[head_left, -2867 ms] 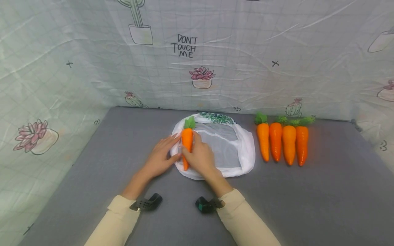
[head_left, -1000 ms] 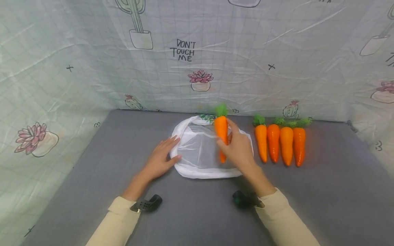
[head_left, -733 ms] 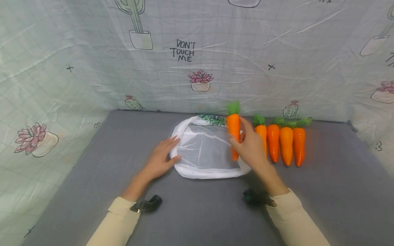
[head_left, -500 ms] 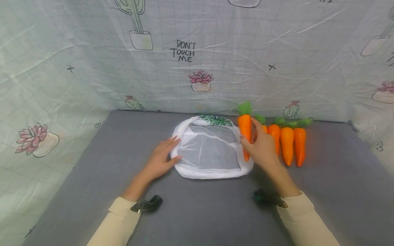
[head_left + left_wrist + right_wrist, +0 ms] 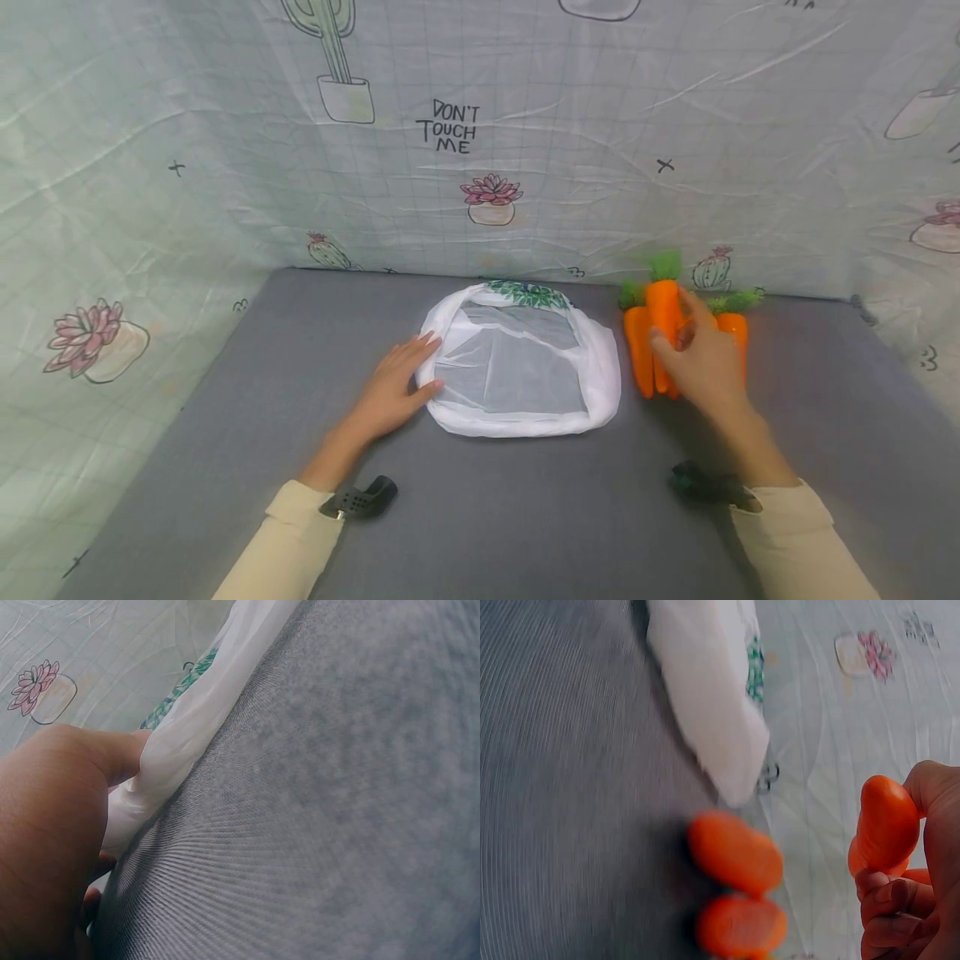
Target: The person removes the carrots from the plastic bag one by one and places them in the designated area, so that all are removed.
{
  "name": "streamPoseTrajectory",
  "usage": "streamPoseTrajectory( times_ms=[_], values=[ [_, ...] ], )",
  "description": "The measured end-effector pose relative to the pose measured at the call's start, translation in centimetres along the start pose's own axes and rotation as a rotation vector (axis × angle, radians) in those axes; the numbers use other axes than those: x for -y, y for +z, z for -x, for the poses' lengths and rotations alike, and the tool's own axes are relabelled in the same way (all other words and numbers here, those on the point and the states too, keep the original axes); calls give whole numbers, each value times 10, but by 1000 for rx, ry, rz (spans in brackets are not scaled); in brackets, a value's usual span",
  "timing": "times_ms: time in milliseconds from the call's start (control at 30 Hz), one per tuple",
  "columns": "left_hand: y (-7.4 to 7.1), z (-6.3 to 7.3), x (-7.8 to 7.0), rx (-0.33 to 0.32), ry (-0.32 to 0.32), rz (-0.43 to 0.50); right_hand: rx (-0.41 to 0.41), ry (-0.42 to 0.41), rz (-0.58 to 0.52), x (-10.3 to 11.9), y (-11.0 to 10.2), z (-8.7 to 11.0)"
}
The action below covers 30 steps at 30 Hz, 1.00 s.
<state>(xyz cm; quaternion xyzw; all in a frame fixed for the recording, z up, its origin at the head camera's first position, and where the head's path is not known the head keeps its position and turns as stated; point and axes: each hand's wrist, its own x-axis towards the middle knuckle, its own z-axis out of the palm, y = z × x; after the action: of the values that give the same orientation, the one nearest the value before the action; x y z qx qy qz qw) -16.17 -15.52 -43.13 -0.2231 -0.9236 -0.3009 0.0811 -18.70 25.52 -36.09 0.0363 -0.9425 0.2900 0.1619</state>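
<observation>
In the head view my right hand [image 5: 701,362] grips an orange toy carrot [image 5: 662,307] with a green leafy top, thumb on one side and fingers on the other. It is raised over the row of other carrots [image 5: 637,346], partly covering them. In the right wrist view the held carrot [image 5: 889,821] points its tip toward the camera. My left hand [image 5: 393,379] rests at the left rim of a white bag [image 5: 602,379] with a green leaf print, fingers extended. The left wrist view has the thumb touching the bag's white edge [image 5: 202,697].
The bag lies mid-table on a grey cloth [image 5: 480,500], its mouth facing up. Several carrots stand side by side to its right, leafy ends near the back curtain [image 5: 570,167]. Two of their blurred tips [image 5: 735,851] show in the right wrist view.
My right hand has carried the carrot rightward, from over the bag's left side, across the bag, to above the other carrots. My left hand has stayed at the bag's left rim.
</observation>
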Motion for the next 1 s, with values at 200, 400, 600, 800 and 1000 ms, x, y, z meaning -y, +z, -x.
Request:
streamPoseTrajectory(
  times_ms=[200,400,600,800,1000],
  values=[
    [0,-1,0,3,0,-1,-17,33,30,-22,-15,1],
    [0,-1,-1,5,-5,2,-34,66,29,-41,-27,-1],
    [-1,-1,-1,2,-7,16,-35,74,27,-51,-35,-2],
    [-1,0,1,3,-8,7,-17,102,29,-66,-41,-4],
    [0,-1,0,9,-3,1,-20,161,30,-85,-52,-1]
  ],
)
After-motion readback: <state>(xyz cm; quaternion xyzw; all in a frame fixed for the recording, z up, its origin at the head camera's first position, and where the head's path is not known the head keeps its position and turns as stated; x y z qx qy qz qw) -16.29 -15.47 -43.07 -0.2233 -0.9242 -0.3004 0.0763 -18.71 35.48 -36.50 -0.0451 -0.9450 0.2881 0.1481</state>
